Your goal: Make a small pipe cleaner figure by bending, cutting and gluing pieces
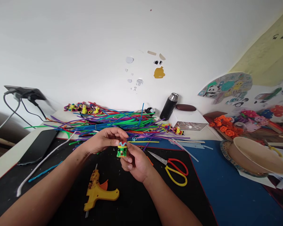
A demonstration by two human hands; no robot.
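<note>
A small green pipe-cleaner figure (121, 150) with a blue, red and yellow top sits between both hands above the black mat (136, 201). My right hand (136, 163) grips it from below and the side, fingers curled round it. Above it, my left hand (103, 140) pinches at its top with closed fingertips. A yellow glue gun (97, 192) lies on the mat just below the hands. Red and yellow scissors (173, 169) lie to the right of my right hand.
A big heap of coloured pipe cleaners (113, 124) lies behind the hands, finished small figures (83, 108) behind it. A phone (39, 146) and white cord (41, 164) lie left. A black flask (169, 106), orange flowers (226, 127) and a bowl (254, 155) stand right.
</note>
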